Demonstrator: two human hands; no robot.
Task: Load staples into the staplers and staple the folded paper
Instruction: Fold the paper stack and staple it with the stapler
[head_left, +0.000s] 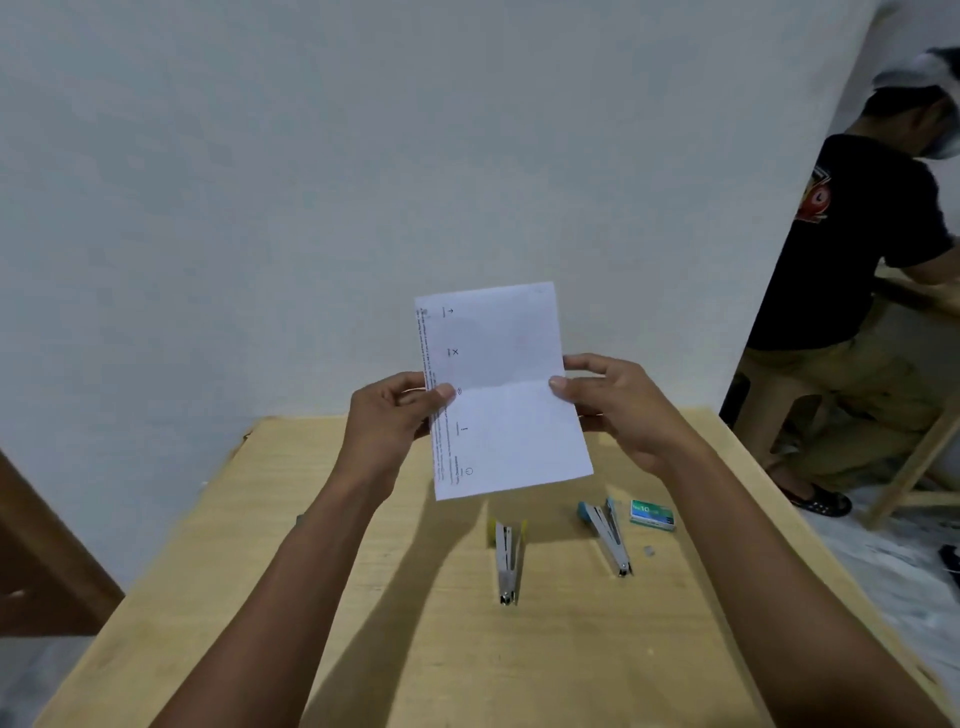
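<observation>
I hold a folded white sheet of paper (504, 389) upright above the table, with a crease across its middle and small print down its left edge. My left hand (392, 415) pinches the left edge and my right hand (608, 402) pinches the right edge. Below the paper, on the wooden table (363, 597), lie two staplers swung open: one with yellow trim (507, 561) in the middle and one with blue trim (605, 532) to its right. A small green staple box (652, 514) sits beside the blue one, with a tiny strip of staples (648, 551) in front of it.
A pale wall stands right behind the table's far edge. At the right, a person in a black shirt (857, 244) leans over another wooden table. A dark brown door edge (47, 561) shows at the lower left.
</observation>
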